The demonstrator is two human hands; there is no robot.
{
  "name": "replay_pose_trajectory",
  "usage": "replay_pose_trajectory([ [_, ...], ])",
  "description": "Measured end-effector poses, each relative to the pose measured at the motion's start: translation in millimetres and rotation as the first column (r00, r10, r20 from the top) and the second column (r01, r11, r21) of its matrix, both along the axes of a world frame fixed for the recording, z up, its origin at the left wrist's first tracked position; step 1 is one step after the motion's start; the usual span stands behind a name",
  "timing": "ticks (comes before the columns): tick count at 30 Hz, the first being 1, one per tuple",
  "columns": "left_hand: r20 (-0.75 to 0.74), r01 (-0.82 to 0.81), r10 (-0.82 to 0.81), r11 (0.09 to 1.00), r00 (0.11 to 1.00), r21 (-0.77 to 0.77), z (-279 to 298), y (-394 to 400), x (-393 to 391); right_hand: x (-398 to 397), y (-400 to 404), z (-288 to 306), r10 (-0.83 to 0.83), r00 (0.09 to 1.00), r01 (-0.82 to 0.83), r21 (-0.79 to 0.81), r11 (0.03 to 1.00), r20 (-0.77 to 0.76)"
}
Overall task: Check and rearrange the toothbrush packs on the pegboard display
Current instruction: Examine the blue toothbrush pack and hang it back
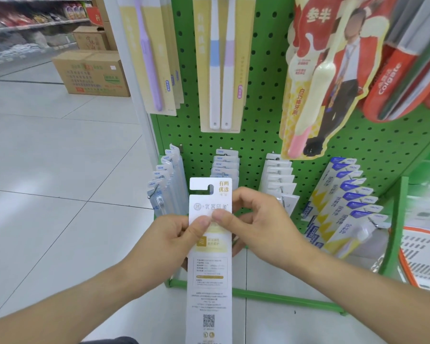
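Cardboard boxes (92,73) sit on the tiled floor (60,170); stocked shelves (30,23) behind.

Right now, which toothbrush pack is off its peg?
The white pack, back side showing, pinched by left hand and right hand; the rest hang on the pegboard.

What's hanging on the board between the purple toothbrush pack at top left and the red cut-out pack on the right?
In the head view, a pack with two white toothbrushes, one banded blue and one lilac, on the green pegboard.

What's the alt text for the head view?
Both hands, left hand and right hand, pinch a white toothbrush pack with its printed back facing the camera, before a green pegboard. Rows of packs hang on hooks behind; cardboard boxes sit on the floor at left.
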State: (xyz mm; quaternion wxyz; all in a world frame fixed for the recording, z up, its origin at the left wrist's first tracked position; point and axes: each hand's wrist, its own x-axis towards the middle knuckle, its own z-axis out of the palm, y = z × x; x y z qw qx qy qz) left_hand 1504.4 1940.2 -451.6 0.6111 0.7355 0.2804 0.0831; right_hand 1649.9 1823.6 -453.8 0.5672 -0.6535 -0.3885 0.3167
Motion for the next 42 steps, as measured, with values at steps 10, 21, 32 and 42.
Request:
replay_pose_trajectory([
  [10, 0.088, -0.125, 0.130, 0.990, 0.988, -0.059, 4.2, 0.5, 4.0, -2.8, -2.2, -0.3, 0.115, 0.979, -0.091, -0.145, 0.985, 0.169],
  [21, 0.176, -0.277, 0.297, 0.952, 0.939, -0.127, 5.4, 4.4, 6.1, -0.4, -4.3, -0.4, 0.269, 0.893, -0.172, -0.277, 0.945, 0.362],
  [32, 0.167, -0.333, 0.359, 0.929, 0.918, -0.161, 8.7, -4.0, 4.9, -10.6, -7.1, 0.3, 0.202, 0.715, -0.122, -0.165, 0.979, 0.669],
  [42, 0.199, -0.334, 0.362, 0.929, 0.911, -0.161, 4.9, 3.9, -0.8, -5.2, -7.8, -13.0, 0.223, 0.790, -0.052, -0.301, 0.952, 0.571],
])
